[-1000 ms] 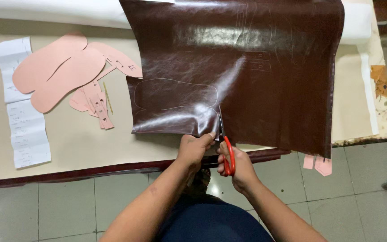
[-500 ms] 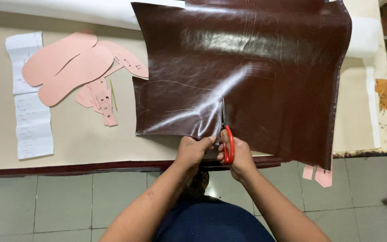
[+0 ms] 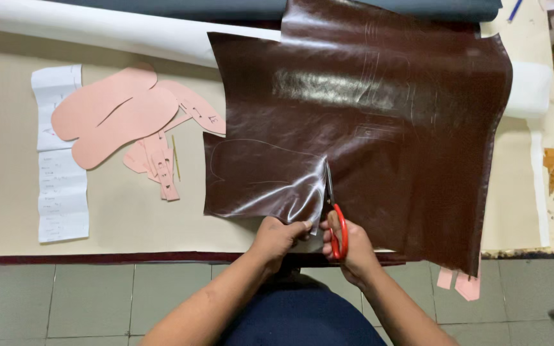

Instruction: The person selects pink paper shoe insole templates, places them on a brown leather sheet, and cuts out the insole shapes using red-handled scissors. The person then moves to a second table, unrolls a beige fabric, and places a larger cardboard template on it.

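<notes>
A beige worktable (image 3: 129, 218) spans the scene, with a white roll (image 3: 97, 32) and a dark grey roll (image 3: 354, 8) lying along its far edge. A large sheet of glossy dark brown leather (image 3: 405, 141) covers the right half of the table, its right near corner hanging over the near edge; faint traced outlines show on its surface. To the left lie pink sole-shaped paper patterns (image 3: 113, 115) stacked over smaller pink pieces, with a strip of white paper (image 3: 62, 186) further left. The right hand (image 3: 351, 247) is closed through the red handles of a pair of scissors (image 3: 333, 214), blades pointing away into a cut running up from the near edge of the leather. The left hand (image 3: 277, 237) pinches the leather flap just left of the cut.
</notes>
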